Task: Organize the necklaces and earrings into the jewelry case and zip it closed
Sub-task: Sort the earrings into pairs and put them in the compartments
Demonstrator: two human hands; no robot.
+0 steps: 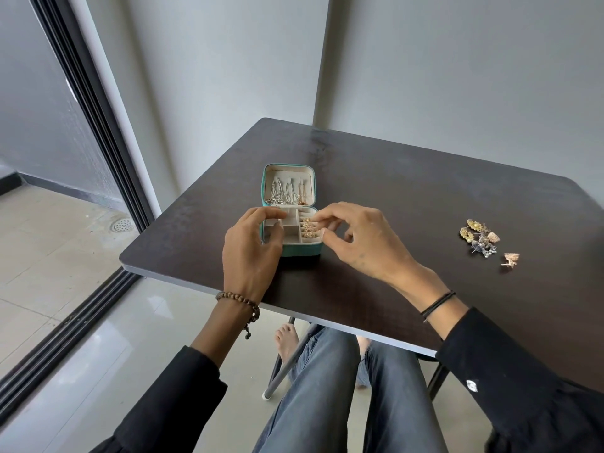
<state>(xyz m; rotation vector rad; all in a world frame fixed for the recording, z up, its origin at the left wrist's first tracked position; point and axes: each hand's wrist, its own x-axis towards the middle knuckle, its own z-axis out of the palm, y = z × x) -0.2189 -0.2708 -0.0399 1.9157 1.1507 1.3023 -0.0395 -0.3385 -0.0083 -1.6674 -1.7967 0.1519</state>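
Indoors, both hands [251,246] [362,240], fingers loosely apart, touch the open case [302,251] on a dark table [408,197].

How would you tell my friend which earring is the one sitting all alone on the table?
Start at the dark table and look far right of the teal jewelry case, where a small heap of earrings lies. Just right of that heap, nearer the person, is one fan-shaped gold earring, apart from the others.
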